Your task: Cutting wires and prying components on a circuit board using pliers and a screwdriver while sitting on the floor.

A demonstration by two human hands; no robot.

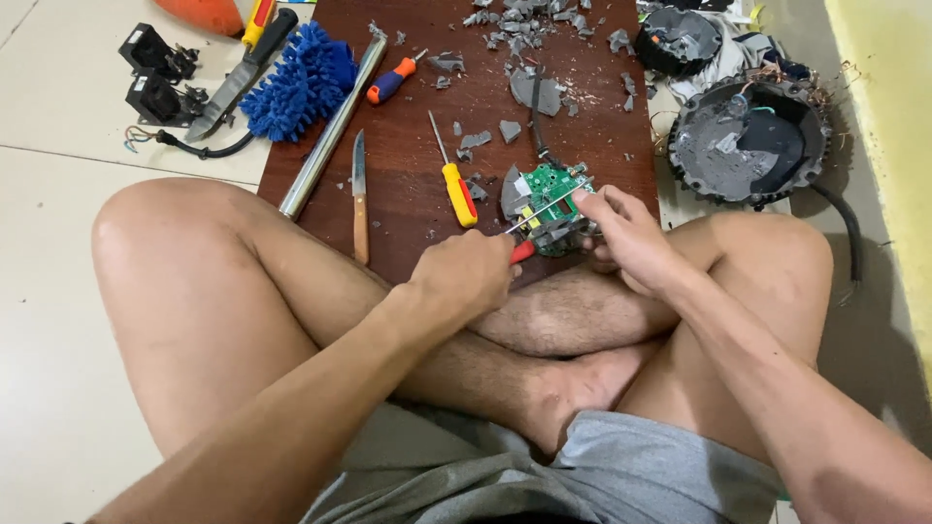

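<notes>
We sit cross-legged on a pale tiled floor (58, 291), and a dark brown wooden board (408, 175) lies in front of our legs. Our left hand (464, 277) is closed in a fist around the red handle of a screwdriver (529, 225). Its thin metal shaft goes up to the right and its tip reaches the green circuit board (549, 186). Our right hand (621, 233) holds this circuit board from the right side; the fingers are bent around its grey plastic edge and the fingertips (582, 197) press near the shaft. The circuit board rests at the near edge of the wooden board, just above our crossed legs, and a dark cable goes from it up toward the grey fragments (515, 24).

Left of the circuit board lies a yellow screwdriver (456, 184), close but not touching it. Further left lies a knife (360, 199) with a wooden handle, and beside it a long metal tube (332, 131) lies slanted at the edge of the board. A small orange and blue screwdriver (388, 81) lies higher up. Many grey plastic fragments are spread over the far part of the board.

On the floor at the left we see a blue fluffy mitt (301, 82), a big knife (238, 82) and two black parts (155, 73). At the right stands a round black housing (748, 141), opened, with wires inside.
</notes>
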